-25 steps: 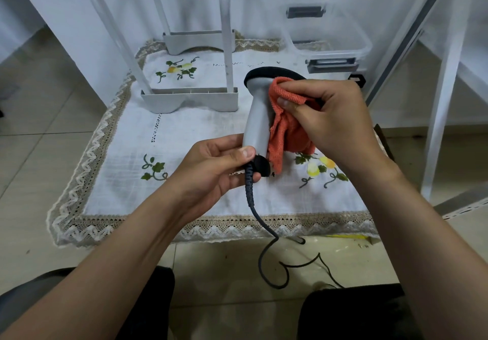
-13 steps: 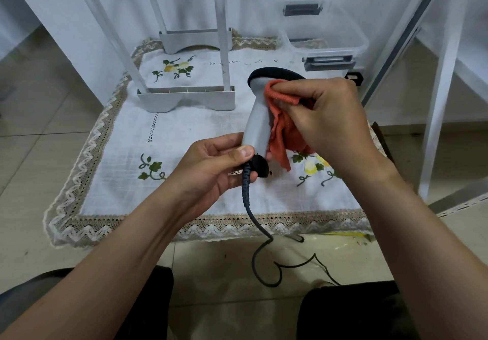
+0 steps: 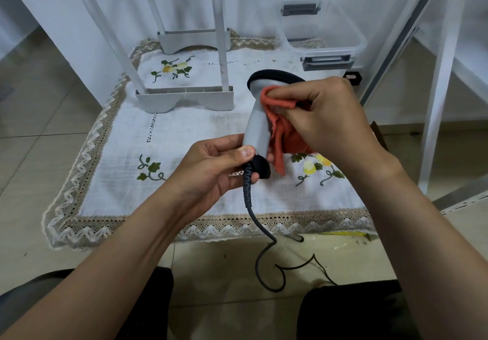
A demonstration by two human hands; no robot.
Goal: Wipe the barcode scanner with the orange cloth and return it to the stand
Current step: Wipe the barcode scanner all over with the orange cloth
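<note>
A: What's over the mat [image 3: 184,133], mid-frame?
B: The right hand [image 3: 332,117] and left hand [image 3: 214,170], both on the scanner [image 3: 257,125], held upright at centre.
A: Their fingers?
B: Left fingers pinch its base; right fingers clench the cloth [image 3: 287,139] against its neck. The cable [image 3: 250,207] trails to the lower frame.

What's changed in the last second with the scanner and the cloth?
The right hand rubbed the cloth slightly leftward across the neck of the scanner, below its head. The left hand still grips the handle's base, scanner upright, cable hanging down.
</note>
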